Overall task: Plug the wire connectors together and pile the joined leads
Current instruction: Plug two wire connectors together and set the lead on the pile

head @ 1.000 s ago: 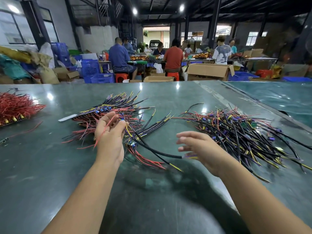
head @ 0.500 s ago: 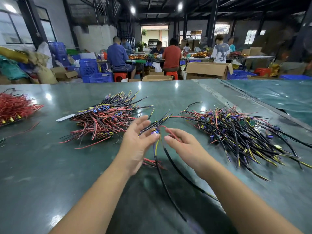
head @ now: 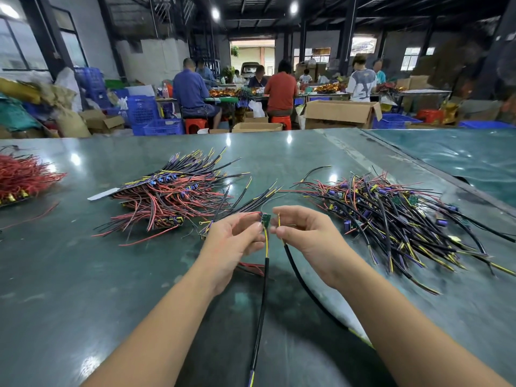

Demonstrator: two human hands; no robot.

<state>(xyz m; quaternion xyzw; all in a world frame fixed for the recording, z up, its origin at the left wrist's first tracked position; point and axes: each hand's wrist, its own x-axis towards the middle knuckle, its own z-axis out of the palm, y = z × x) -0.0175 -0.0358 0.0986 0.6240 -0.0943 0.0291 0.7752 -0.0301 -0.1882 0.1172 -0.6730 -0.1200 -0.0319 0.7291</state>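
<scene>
Busy workshop, glossy green table [head: 83,275]; left grip [head: 231,244] pinches small board [head: 265,219], right grip [head: 304,236] pinches black lead [head: 301,280].

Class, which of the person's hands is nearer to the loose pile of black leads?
Right. The right hand is beside the loose pile of black leads; the left hand is farther away.
</scene>
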